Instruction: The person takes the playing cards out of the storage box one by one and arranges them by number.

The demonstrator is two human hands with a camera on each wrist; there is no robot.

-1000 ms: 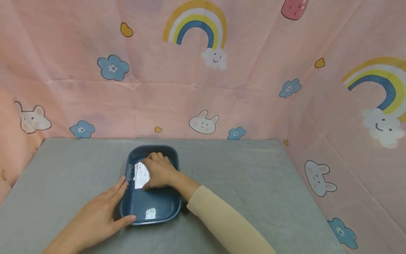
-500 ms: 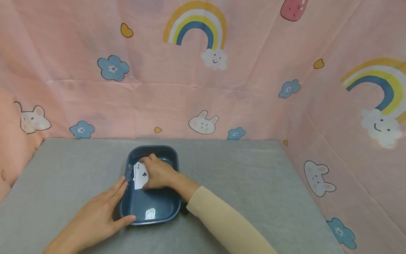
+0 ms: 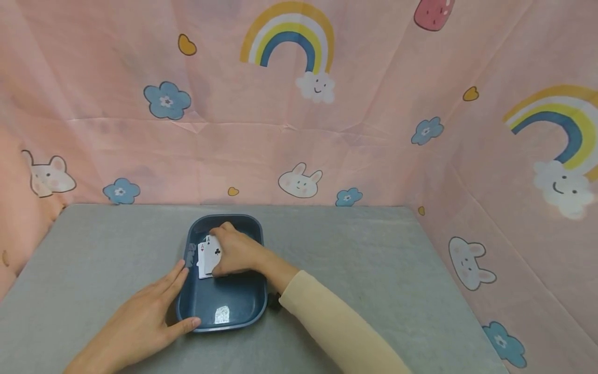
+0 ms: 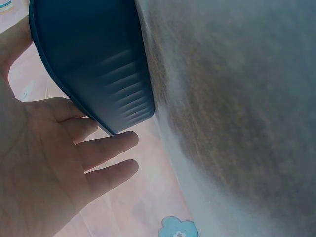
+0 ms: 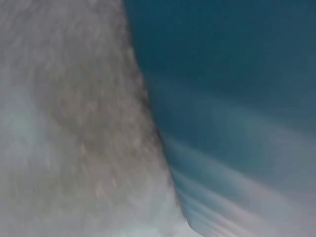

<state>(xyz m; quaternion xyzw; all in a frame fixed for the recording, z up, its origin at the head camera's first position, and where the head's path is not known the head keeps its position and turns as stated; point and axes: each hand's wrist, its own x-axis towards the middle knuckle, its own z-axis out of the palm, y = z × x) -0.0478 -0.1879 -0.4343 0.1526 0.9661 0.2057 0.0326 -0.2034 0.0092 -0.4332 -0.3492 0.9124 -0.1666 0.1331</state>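
Inside a dark blue tray (image 3: 221,306), my right hand (image 3: 237,253) pinches an ace of clubs (image 3: 215,254) between thumb and fingers at its near and far edges. Below and to the left of that playing card, a red ace (image 3: 202,259) shows along its left side. The right hand covers the cards' right part. My left hand (image 3: 140,317) steadies the tray's left side, its fingers extended along the rim and the thumb at the near left corner. In the left wrist view, the left hand (image 4: 44,153) touches the rim of the tray (image 4: 94,64) from outside.
A grey cloth-covered table (image 3: 355,280) carries the tray. Pink printed fabric (image 3: 374,156) rises behind and on both sides. A small dark object (image 3: 274,301) sits under the right wrist, beside the tray. The right wrist view shows mostly the tray's outer wall (image 5: 222,98).
The right hand has shifted the ace of clubs slightly up and to the right, uncovering more of the red ace underneath. My left hand and the tray have stayed put.
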